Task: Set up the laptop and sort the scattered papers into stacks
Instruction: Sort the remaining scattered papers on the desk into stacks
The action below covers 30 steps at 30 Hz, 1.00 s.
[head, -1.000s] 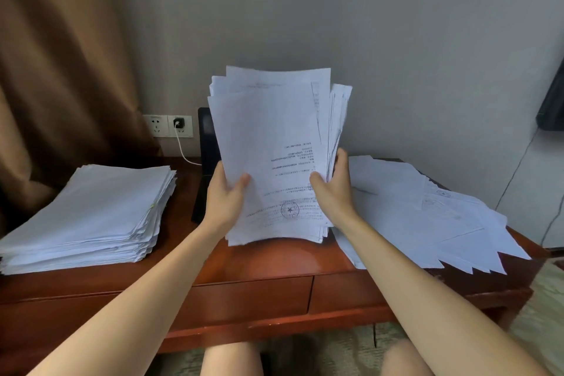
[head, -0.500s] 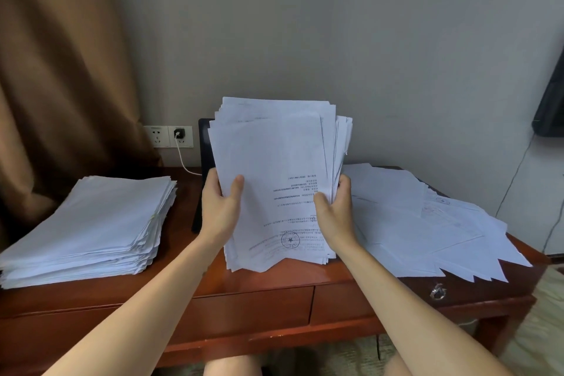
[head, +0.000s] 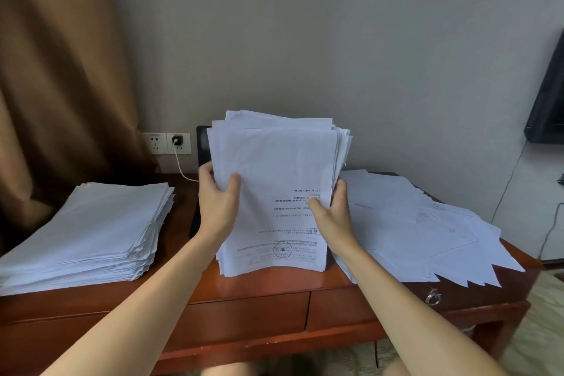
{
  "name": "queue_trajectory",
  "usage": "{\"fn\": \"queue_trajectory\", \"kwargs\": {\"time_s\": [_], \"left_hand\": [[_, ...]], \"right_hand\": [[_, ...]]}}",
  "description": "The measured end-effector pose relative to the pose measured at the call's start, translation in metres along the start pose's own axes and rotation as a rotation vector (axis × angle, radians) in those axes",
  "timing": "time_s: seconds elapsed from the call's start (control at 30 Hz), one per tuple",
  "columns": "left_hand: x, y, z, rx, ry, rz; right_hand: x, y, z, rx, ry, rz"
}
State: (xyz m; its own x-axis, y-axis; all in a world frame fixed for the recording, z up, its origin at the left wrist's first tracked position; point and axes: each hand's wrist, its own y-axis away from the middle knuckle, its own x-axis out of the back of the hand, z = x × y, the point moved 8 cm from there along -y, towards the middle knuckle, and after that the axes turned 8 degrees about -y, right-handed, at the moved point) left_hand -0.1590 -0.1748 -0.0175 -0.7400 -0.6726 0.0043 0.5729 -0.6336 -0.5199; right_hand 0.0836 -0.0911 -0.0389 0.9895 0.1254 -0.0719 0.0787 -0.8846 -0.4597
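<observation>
at the far left a neat, thick stack of white printed sheets (head: 91, 232) lies flat on the reddish-brown wooden desk (head: 268, 287). behind it a black charger plug (head: 177, 140) sits in the wall socket, and its white cable runs toward a dark flat thing (head: 203, 146), probably the laptop, mostly hidden. the left hand (head: 218, 207) grips the left edge of an upright bundle of white printed papers (head: 274, 180), thumb on the front sheet and fingers curled behind. the right hand (head: 334, 217) clamps the opposite edge the same way. the bundle's lower edge seems to stand on the desk at centre, and its top edges are uneven. the step looks like squaring the bundle: loosen the grip a little so sheets can slide, tap the lower edge flat on the wood, then turn it and tap a long side. hold it loosely enough to settle but not to fan out. to the right, loose white sheets (head: 412, 223) lie overlapped, some hanging past the desk edge, so keep the elbow off them.
</observation>
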Motion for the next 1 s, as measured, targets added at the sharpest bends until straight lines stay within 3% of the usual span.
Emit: {"fn": "queue_trajectory", "kwargs": {"time_s": [0.1,0.3,0.53,0.87,1.0], "left_hand": [[-0.005,0.0,-0.005,0.013,-0.016,-0.063],[-0.007,-0.008,0.027,-0.088,-0.034,-0.038],[-0.011,0.004,0.001,-0.002,-0.033,-0.06],[-0.02,-0.001,0.015,-0.089,-0.079,-0.076],[-0.016,0.004,-0.004,0.03,-0.072,-0.05]], "right_hand": [[-0.002,0.002,-0.001,0.007,0.023,0.007],[-0.002,-0.01,-0.032,0.116,0.016,0.072],[0.01,0.001,-0.004,0.01,0.07,0.008],[-0.003,-0.001,-0.011,0.039,0.087,0.0],[-0.001,0.006,0.002,-0.014,0.079,-0.027]]}}
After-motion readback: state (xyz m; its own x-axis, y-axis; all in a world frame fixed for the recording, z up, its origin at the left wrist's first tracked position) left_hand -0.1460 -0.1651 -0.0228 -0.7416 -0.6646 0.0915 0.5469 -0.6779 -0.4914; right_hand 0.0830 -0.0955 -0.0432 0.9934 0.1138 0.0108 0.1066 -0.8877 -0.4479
